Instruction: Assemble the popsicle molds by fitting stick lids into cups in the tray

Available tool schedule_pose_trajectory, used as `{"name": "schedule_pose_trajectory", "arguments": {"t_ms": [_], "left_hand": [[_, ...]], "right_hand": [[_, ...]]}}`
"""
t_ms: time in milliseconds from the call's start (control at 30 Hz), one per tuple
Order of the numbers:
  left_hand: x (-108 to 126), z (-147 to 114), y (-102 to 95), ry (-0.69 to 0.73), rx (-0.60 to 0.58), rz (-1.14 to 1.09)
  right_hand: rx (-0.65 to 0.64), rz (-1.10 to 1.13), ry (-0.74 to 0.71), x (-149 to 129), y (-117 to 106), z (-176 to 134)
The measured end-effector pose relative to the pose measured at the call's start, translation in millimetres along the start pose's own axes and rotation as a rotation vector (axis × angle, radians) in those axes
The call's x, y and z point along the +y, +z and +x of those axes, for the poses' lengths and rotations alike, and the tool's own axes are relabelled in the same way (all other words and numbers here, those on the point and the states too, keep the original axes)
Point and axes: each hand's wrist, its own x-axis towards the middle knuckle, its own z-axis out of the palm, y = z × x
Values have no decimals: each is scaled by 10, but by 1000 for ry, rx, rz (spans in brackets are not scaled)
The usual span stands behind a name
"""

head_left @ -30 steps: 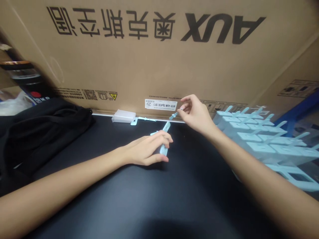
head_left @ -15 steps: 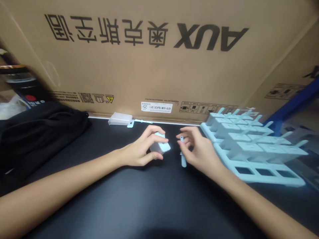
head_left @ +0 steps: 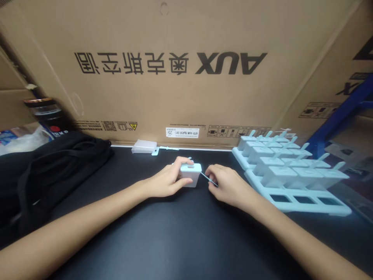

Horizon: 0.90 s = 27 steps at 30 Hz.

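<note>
My left hand grips a popsicle mold, a small translucent cup with a light blue lid, upright on the black table. Its fingers wrap round the side and over the top. Just to the right, my right hand pinches a thin light blue popsicle stick, which slants up to the left with its tip close to the lid's right edge; whether they touch I cannot tell. Further right stands a light blue rack holding several lidded molds with sticks poking up. Its front row shows three openings.
Against the cardboard box at the back lie a loose translucent mold cup, a light blue lid and another stick. A black bag and a dark bottle are at left. A blue metal frame rises at right.
My left hand has turned the mold from tilted to upright. My right hand has swung the stick from near vertical to a slant, its tip nearer the lid. The view has shifted slightly.
</note>
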Motion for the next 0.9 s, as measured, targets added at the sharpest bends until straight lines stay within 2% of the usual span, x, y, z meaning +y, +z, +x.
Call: {"name": "schedule_pose_trajectory", "arguments": {"t_ms": [100,200,267,333,433,533,733,833,900], "left_hand": [[33,21,39,3,-2,-9],[55,28,98,3,-15,-53],[58,27,131,-12,-23,-77],[53,26,150,-28,-34,-87],[40,28,157,-48,-55,-80],[37,33,153,-63,-62,-60],[65,46,145,-59,-74,30],[66,48,152,-31,-79,53],[64,46,156,2,-76,41]], "right_hand": [[183,138,-34,4,-137,31],[518,350,-62,-34,-328,26],[653,436,-131,-74,-419,5],[622,450,-235,-113,-449,-19],[466,401,-369,-153,-400,-31],[415,325,-446,-174,-340,-13],[473,224,-417,-237,-278,18],[496,228,-401,-335,-145,14],[458,214,-387,-420,-30,3]]}}
